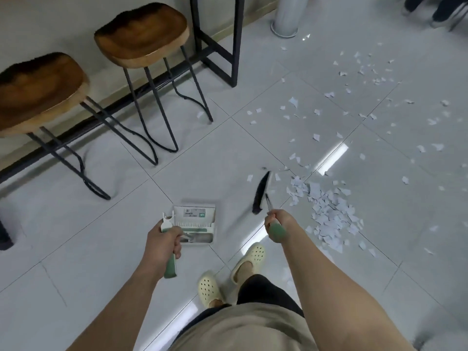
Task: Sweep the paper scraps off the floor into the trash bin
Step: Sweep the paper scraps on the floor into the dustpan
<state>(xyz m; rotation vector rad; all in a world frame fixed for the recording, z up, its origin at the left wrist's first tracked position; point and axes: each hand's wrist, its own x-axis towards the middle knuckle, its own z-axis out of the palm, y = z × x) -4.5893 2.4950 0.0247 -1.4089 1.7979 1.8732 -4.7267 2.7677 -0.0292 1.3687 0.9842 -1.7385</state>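
The person wears a beige short-sleeved shirt, dark shorts and pale yellow perforated clogs, with both forearms bare.

The floor is glossy pale tile with thin grout lines. Paper scraps lie in a dense heap at right, with looser scraps strewn farther up toward a metal pillar base. Two wooden stools stand on thin black legs at left, beside a black frame's legs. Two cream clogs stand near the bottom.
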